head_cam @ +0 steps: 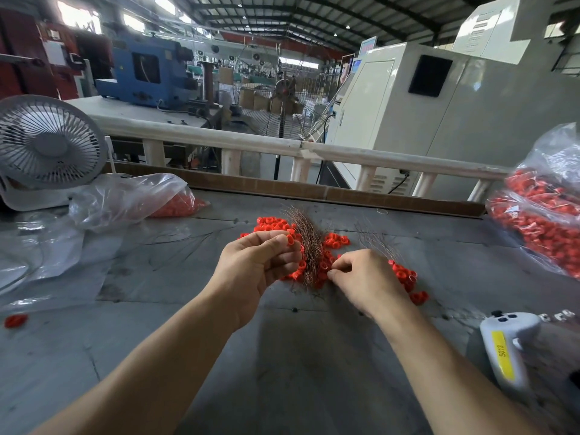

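Red cap (290, 239): one piece, sitting pinched between the thumb and fingertips of the left hand (260, 265), raised just above the table (282, 356) and lying against the left edge of the copper wire bundle (309, 243). Left hand: fingers curling round the cap, palm turning toward the right hand. Right hand (367, 281): thumb and forefinger pressing together at the lower right edge of the bundle; what they are pinching is too fine to tell. Copper wire bundle: lying between the two hands, fanning out away from them. Loose red caps (336, 240): spreading in a heap under and beyond both hands, with more trailing past the right hand's outer side. Thin stray wires (376, 243): lying just beyond the right hand. Clear bag of red caps (539, 221): slumping well to the right of the right hand. Second clear bag (125, 199), partly filled: lying well to the left of the left hand and beyond it. Desk fan (47, 146): standing further left, behind that bag. White controller (505, 350) with a yellow label: resting near the right forearm. Single red cap (15, 320): lying far left of the left forearm.
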`<state>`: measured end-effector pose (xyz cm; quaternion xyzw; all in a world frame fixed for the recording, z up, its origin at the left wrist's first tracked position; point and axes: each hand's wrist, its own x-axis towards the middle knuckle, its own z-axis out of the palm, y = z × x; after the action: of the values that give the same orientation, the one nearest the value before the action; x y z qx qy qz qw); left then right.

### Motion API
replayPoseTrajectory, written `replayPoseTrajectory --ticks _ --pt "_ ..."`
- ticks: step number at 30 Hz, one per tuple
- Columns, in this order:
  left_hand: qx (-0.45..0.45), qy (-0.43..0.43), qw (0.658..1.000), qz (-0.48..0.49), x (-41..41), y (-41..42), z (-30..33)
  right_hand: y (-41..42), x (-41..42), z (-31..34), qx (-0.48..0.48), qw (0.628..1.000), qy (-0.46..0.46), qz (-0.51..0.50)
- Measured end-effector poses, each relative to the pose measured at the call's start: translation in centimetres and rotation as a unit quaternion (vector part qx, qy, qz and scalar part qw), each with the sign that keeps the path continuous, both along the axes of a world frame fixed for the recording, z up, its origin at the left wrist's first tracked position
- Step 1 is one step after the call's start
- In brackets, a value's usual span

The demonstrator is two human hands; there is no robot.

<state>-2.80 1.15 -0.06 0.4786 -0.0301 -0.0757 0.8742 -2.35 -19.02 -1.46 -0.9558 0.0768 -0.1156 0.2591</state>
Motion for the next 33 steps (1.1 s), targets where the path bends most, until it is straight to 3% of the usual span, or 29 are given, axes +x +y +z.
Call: replayPoseTrajectory --ticks 8,15,19,22,33 --pt "0.007 -0.002 1.000 0.000 -0.1 0.0 0.0 0.7 0.0 0.0 -0.030 0.999 -0.002 -0.026" --pt "0.006 0.002 1.000 -0.003 -0.1 0.1 0.1 0.2 -0.2 0.1 0.083 0.994 -0.063 -0.036" --pt "0.010 0.003 1.000 -0.006 -0.2 0.0 0.2 1.2 -0.6 1.0 0.246 0.961 -0.126 0.023" --pt "0.018 0.004 1.000 -0.011 -0.4 -0.1 0.2 2.5 -1.1 1.3 0.312 0.938 -0.132 0.078" --pt "0.020 0.006 1.000 -0.021 -0.6 -0.2 0.5 3.1 -1.7 1.6 0.344 0.918 -0.163 0.115"
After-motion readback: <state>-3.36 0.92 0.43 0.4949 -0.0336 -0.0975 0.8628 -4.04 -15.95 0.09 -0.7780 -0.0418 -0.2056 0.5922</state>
